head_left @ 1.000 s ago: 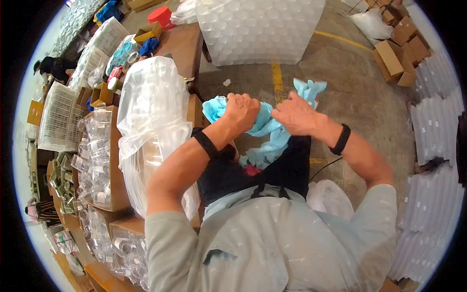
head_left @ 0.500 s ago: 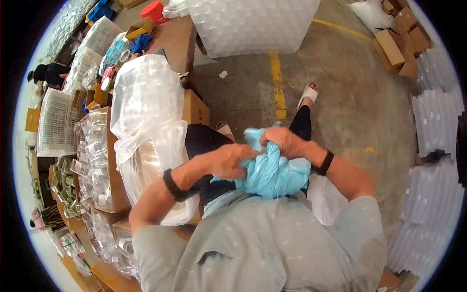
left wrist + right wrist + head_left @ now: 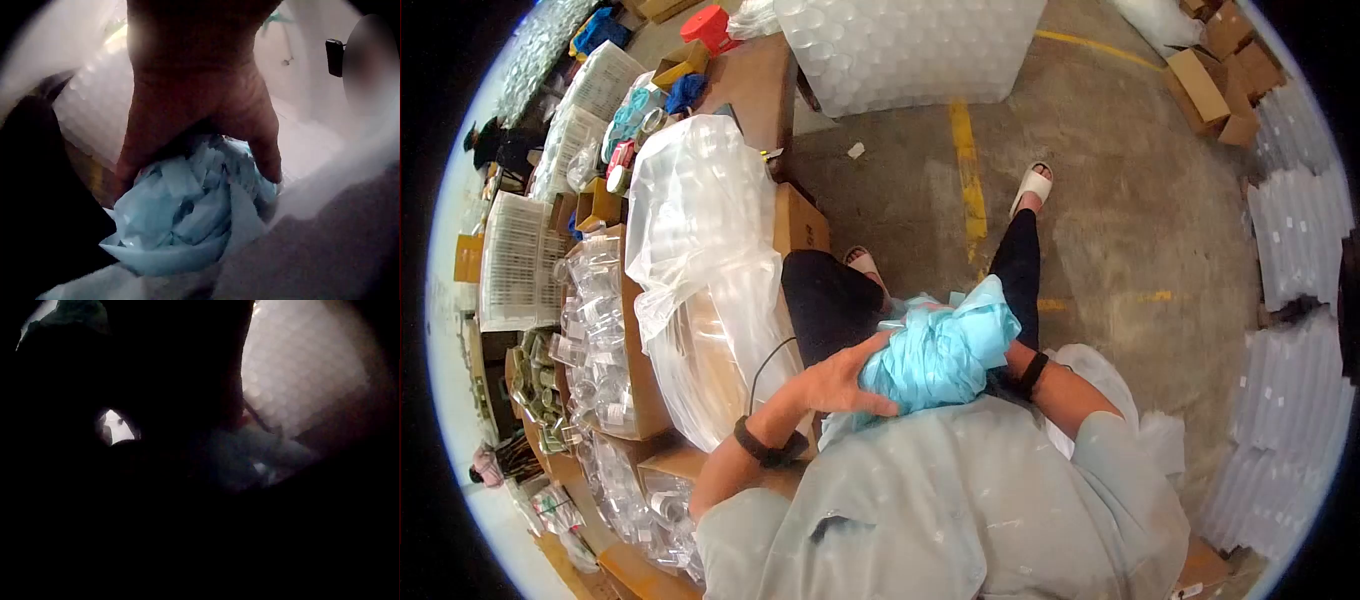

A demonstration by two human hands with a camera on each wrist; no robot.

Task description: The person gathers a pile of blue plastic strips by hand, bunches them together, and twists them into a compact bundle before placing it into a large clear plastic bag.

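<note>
A crumpled light-blue plastic bag (image 3: 930,355), wadded into a rounded bundle, lies over the lap close to the shirt front. My left hand (image 3: 840,378) grips its left side, thumb toward the body and fingers on the far side. The left wrist view shows the thumb and fingers of the left hand (image 3: 194,106) spread round the folded blue bag (image 3: 175,212). At the bundle's right end is my right hand (image 3: 1012,357), mostly hidden behind it. The right wrist view is nearly all dark, with a dim bluish patch of the bag (image 3: 250,456).
Clear plastic sheeting (image 3: 700,220) drapes over boxes at my left. Beyond it, open cartons hold clear containers (image 3: 600,340). A brown table (image 3: 755,85) stands ahead, near a large bubble-textured white block (image 3: 910,50). Stacked translucent sheets (image 3: 1285,400) line the right side. Feet in sandals rest on concrete floor.
Both hands have come down and in toward the body with the blue bag. Its loose, twisted length has become a compact bundle, and the right hand has gone behind it.
</note>
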